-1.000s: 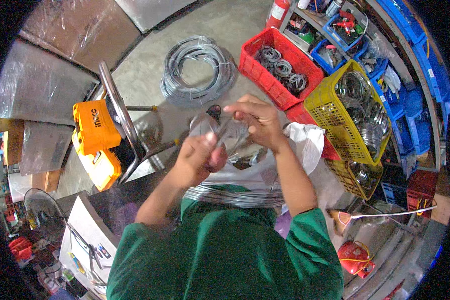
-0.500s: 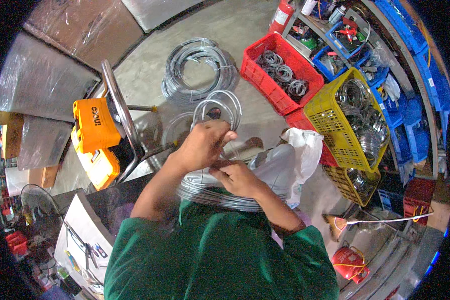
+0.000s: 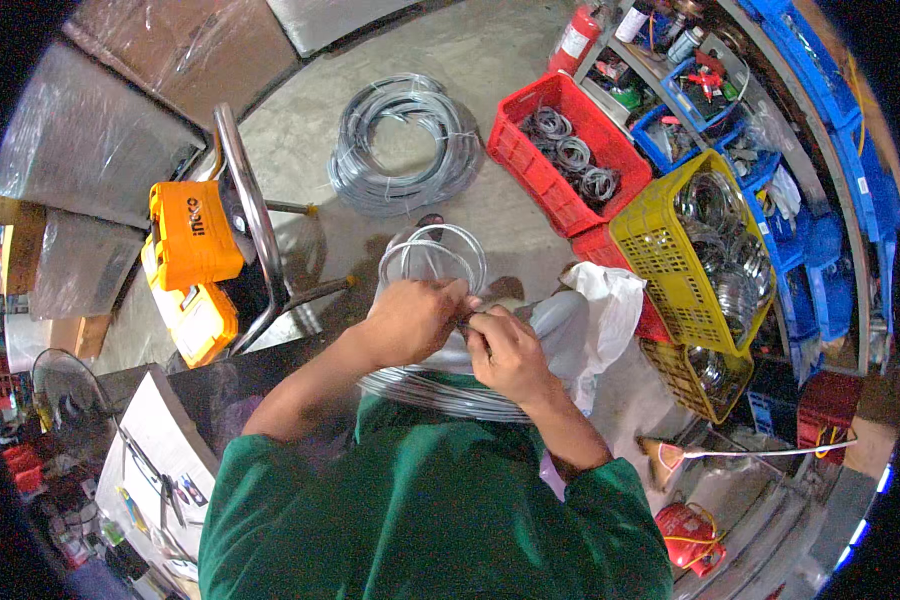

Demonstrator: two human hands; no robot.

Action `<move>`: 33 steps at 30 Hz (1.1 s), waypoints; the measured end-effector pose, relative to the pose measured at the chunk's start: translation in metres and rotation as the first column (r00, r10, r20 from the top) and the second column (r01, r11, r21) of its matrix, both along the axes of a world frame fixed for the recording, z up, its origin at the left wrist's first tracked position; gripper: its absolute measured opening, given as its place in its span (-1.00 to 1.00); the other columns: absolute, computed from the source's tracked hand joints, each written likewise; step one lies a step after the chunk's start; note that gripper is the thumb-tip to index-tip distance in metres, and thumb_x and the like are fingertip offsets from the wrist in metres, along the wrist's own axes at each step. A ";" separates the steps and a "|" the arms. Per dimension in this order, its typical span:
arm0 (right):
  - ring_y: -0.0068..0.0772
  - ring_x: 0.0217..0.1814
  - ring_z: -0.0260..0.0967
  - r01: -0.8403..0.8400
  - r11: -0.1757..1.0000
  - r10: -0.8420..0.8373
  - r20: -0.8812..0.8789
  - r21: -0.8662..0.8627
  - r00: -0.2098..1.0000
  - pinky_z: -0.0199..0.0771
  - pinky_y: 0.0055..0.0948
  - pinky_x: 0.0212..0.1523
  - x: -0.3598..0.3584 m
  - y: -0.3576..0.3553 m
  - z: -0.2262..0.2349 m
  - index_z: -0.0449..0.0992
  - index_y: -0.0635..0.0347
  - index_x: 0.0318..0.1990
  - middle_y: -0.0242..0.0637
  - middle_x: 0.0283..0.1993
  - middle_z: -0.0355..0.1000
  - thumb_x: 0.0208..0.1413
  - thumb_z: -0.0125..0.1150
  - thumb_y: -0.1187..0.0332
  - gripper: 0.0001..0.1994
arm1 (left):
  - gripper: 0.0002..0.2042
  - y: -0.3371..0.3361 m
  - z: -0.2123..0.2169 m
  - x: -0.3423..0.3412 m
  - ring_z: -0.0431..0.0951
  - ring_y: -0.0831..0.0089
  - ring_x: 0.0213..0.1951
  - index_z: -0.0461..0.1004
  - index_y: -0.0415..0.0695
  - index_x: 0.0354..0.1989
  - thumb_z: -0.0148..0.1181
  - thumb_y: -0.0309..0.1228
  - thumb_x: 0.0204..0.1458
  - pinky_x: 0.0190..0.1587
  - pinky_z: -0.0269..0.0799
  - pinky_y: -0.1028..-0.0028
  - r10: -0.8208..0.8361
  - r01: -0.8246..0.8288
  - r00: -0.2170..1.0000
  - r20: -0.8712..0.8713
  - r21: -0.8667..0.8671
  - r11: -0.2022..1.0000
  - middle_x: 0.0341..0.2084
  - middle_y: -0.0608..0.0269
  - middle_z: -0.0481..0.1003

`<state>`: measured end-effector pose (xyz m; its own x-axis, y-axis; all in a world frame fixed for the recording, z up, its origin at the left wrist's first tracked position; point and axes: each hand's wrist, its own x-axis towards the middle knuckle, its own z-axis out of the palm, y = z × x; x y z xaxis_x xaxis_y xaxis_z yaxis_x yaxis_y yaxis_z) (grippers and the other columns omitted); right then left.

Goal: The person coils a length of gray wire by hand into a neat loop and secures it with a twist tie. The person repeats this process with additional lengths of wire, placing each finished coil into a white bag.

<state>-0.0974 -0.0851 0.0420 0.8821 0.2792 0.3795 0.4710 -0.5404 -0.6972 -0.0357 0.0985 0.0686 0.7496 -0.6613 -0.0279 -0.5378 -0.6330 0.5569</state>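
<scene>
My left hand [image 3: 420, 318] is closed round a small loop of grey wire cable [image 3: 483, 262], which stands up beyond the fingers. Close beside it, my right hand [image 3: 513, 358] pinches at the same bundle, its thumb and fingertips almost touching the left hand. What lies between the fingertips is mostly hidden, though it appears to be part of the cable. Beneath both hands a large coil of grey cable [image 3: 440, 394] rests across my lap. Another big cable coil [image 3: 355, 180] lies on the floor ahead.
Small coils fill a red crate [image 3: 515, 150] and a yellow crate [image 3: 660, 265] on the right, before shelves with blue bins [image 3: 660, 150]. White sheeting [image 3: 615, 300] bunches near my right arm. Orange cases [image 3: 195, 235] sit by a metal tube frame [image 3: 250, 200] at left.
Both hands have come closer to me or lower in the picture, and the right hand has moved right and up beside the left. The small loop has tilted and sunk lower.
</scene>
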 end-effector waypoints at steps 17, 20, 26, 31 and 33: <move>-0.18 -0.38 0.43 -0.110 0.993 0.106 0.082 0.041 0.991 0.41 -0.25 -0.36 0.018 -0.042 0.031 0.55 0.27 -0.19 -0.22 -0.29 0.50 0.01 0.31 0.53 -0.82 | -0.58 0.002 0.001 -0.013 0.45 0.06 -0.60 0.38 -0.22 -0.48 -0.12 -0.14 0.31 -0.47 0.37 0.15 -0.034 -0.012 0.947 -0.320 -0.142 0.990 -0.67 0.01 0.40; -0.28 -0.25 0.44 -0.239 0.943 0.280 0.160 -0.232 0.947 0.40 -0.26 -0.22 0.035 -0.058 0.055 0.56 0.12 -0.23 -0.35 -0.30 0.48 0.00 0.31 0.40 -0.84 | -0.48 0.003 0.009 -0.021 0.46 0.02 -0.54 0.40 -0.26 -0.46 -0.28 -0.09 0.36 -0.39 0.34 0.12 -0.084 -0.020 0.847 -0.525 -0.189 0.982 -0.67 0.00 0.40; -0.33 -0.30 0.39 -0.307 0.942 0.330 0.201 -0.134 0.922 0.35 -0.29 -0.20 0.087 -0.069 0.052 0.59 0.07 -0.18 -0.39 -0.32 0.45 0.03 0.30 0.31 -0.81 | -0.40 0.002 0.040 -0.031 0.16 0.52 -0.57 0.25 -0.15 -0.62 -0.35 0.05 0.35 -0.46 0.15 0.42 -0.172 -0.290 0.530 -0.830 -0.368 0.883 -0.70 0.41 0.18; -0.65 -0.41 0.12 -0.091 0.867 0.275 -0.317 0.491 0.908 0.26 -0.61 -0.31 0.086 -0.042 -0.015 0.58 0.12 -0.03 -0.56 -0.48 0.23 0.32 0.06 0.17 -0.71 | -0.45 0.021 0.073 -0.024 0.09 0.55 -0.72 0.13 0.05 -0.75 -0.10 0.08 0.25 -0.59 0.00 0.47 -0.402 -0.746 0.383 -0.832 -0.535 0.397 -0.83 0.47 0.06; -0.68 -0.42 0.09 -0.030 0.851 0.303 -0.445 0.524 0.843 0.25 -0.63 -0.32 0.075 -0.033 -0.040 0.58 0.11 -0.01 -0.58 -0.46 0.23 0.32 0.05 0.16 -0.70 | -0.45 0.031 0.084 -0.015 -0.02 0.62 -0.78 0.08 0.14 -0.78 -0.16 0.11 0.25 -0.68 -0.05 0.48 -0.529 -0.786 0.413 -0.741 -0.584 0.205 -0.85 0.59 0.01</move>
